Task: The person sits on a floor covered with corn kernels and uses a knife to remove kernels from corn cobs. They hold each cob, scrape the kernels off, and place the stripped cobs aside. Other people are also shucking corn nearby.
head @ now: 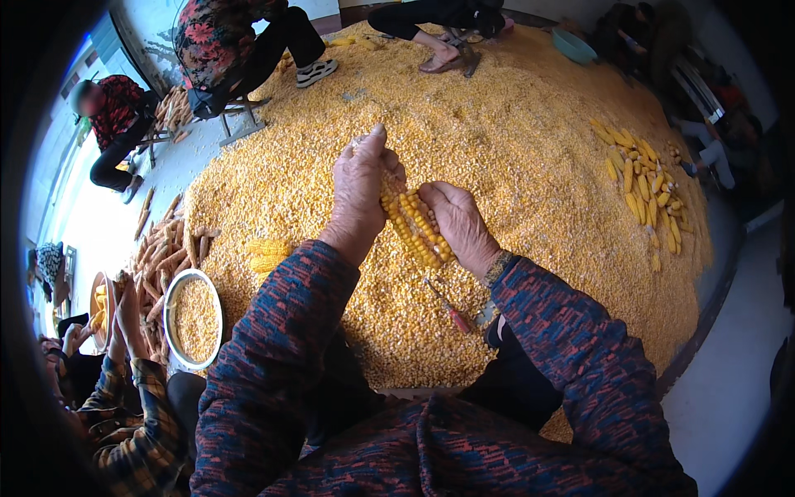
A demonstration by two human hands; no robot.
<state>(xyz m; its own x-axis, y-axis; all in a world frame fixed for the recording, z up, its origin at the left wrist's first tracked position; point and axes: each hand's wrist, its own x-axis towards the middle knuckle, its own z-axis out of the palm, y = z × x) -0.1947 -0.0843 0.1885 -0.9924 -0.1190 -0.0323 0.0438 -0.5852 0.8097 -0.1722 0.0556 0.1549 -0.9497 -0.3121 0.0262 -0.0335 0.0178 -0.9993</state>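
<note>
An ear of yellow corn [415, 230], with some rows of kernels gone, is held over a broad heap of loose corn kernels [534, 155]. My left hand [366, 186] grips its upper end, thumb pointing up. My right hand [458, 223] closes around its right side, the thumb near the top. Below the ear, a screwdriver-like tool with a red handle [458, 320] lies on the kernels. Several whole ears [267, 255] rest on the heap left of my left forearm.
At the left are a white-rimmed basin of kernels [197, 320], a pile of stripped cobs [163, 258] and a person's hands [127, 317]. More ears [646, 180] lie at the right. Other people sit around the heap; a green basin [574, 46] stands at the far side.
</note>
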